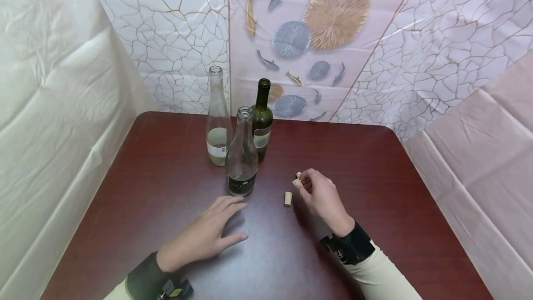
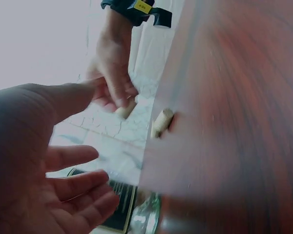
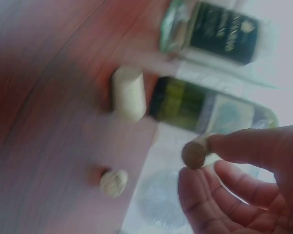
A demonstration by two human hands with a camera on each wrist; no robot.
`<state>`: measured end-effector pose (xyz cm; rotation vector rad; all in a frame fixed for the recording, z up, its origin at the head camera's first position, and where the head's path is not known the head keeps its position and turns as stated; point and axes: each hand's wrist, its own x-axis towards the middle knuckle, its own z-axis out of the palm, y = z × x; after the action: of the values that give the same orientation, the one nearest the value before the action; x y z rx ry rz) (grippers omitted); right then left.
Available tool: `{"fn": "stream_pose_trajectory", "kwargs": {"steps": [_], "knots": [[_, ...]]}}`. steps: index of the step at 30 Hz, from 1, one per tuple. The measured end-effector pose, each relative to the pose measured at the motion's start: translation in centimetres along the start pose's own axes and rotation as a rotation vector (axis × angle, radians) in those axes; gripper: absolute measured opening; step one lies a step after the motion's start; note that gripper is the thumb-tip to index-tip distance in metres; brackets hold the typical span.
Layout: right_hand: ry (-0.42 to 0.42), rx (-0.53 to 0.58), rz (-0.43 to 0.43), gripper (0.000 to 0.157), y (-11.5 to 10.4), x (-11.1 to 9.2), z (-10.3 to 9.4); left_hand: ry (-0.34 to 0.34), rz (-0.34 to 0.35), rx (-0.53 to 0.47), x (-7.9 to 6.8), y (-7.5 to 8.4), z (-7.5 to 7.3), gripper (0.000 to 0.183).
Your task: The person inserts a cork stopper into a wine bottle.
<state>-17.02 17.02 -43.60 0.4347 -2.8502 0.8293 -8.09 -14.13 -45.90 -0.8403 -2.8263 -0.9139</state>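
My right hand (image 1: 325,198) pinches a small cork (image 3: 194,154) between thumb and fingers, raised off the table. Two more corks are on the table. One cork (image 1: 288,199) stands to the left of that hand; the other cork (image 3: 114,183) is partly hidden behind the fingers in the head view. With fingers spread and holding nothing, my left hand (image 1: 204,233) is just in front of a clear bottle (image 1: 242,159) with a black label. Whether its fingertips touch the glass I cannot tell. All the bottles have uncovered mouths.
Behind the black-labelled bottle stand a clear bottle (image 1: 218,119) with a white label and a dark green bottle (image 1: 261,117). The reddish-brown table (image 1: 166,189) has patterned sheeting (image 1: 179,36) hanging behind its far edge and pale cloth on both sides.
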Motion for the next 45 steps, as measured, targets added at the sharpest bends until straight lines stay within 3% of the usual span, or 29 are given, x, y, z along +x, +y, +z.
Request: {"fn": "stream_pose_trajectory", "kwargs": {"steps": [3, 10, 15, 25, 36, 45], "knots": [[0.034, 0.112, -0.007, 0.019, -1.1, -0.7, 0.1, 0.026, -0.049, -0.135, 0.5, 0.5, 0.4, 0.055], [0.085, 0.341, -0.032, 0.023, -3.8, -2.1, -0.1, 0.028, -0.174, -0.699, 2.6, 1.3, 1.1, 0.036], [0.104, 0.463, -0.055, 0.024, -5.0, -2.8, 0.1, 0.044, -0.232, -0.901, 4.1, 1.9, 1.3, 0.035], [0.024, 0.638, 0.002, 0.023, -6.3, -4.0, 0.5, 0.108, -0.195, -1.014, 6.3, 3.2, 2.3, 0.037], [0.003, 0.698, -0.002, 0.024, -6.7, -4.1, 0.7, 0.144, -0.242, -1.037, 6.7, 3.7, 2.5, 0.034], [-0.015, 0.712, -0.013, 0.026, -6.6, -4.3, 0.7, 0.176, -0.222, -1.017, 6.3, 3.6, 2.9, 0.034]]}}
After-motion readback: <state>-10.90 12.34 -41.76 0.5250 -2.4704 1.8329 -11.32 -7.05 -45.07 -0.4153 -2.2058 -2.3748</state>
